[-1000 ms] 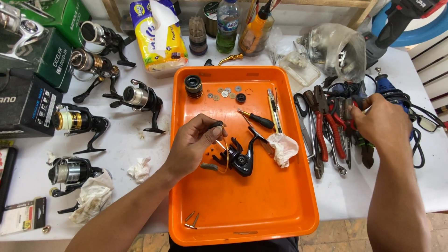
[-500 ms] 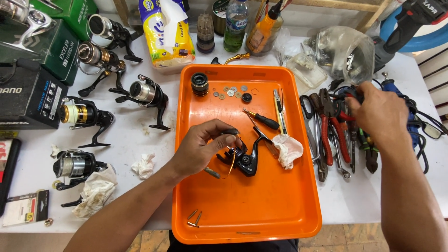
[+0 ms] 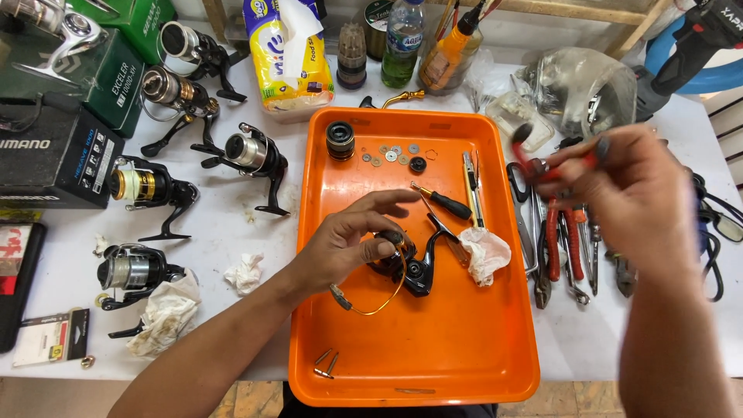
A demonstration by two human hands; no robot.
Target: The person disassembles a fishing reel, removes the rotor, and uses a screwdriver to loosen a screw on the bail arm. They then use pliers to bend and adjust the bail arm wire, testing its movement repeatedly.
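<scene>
The left hand (image 3: pixel 352 244) reaches into the orange tray (image 3: pixel 433 364) with the arm coming up from the bottom left. Its thumb and fingers are pinched together on the black fishing reel (image 3: pixel 410 263) that lies in the middle of the tray. A thin gold wire loop (image 3: pixel 383 298) hangs from the reel under the hand.

The right hand (image 3: pixel 631 190) is lifted above the tabletop (image 3: pixel 232 232), on the right. It looks blurry. Its fingers are closed on red-handled pliers (image 3: pixel 542 162).

Under that hand, a row of tools (image 3: pixel 569 251) lies on the tabletop just beside the tray. On the left side, well apart from the tray, five more reels (image 3: pixel 248 155) sit near some dark boxes (image 3: pixel 54 155). Crumpled tissues (image 3: pixel 244 272) lie there too. Bottles (image 3: pixel 402 39) and a yellow tissue pack (image 3: pixel 290 58) stand behind the tray.

Inside the tray, at the top, there is a black spool (image 3: pixel 340 139) and a few small washers (image 3: pixel 391 155). A screwdriver (image 3: pixel 445 203) lies near the reel. A crumpled tissue (image 3: pixel 487 254) touches the reel's right side. Two small screws (image 3: pixel 325 362) rest near the bottom left corner.
</scene>
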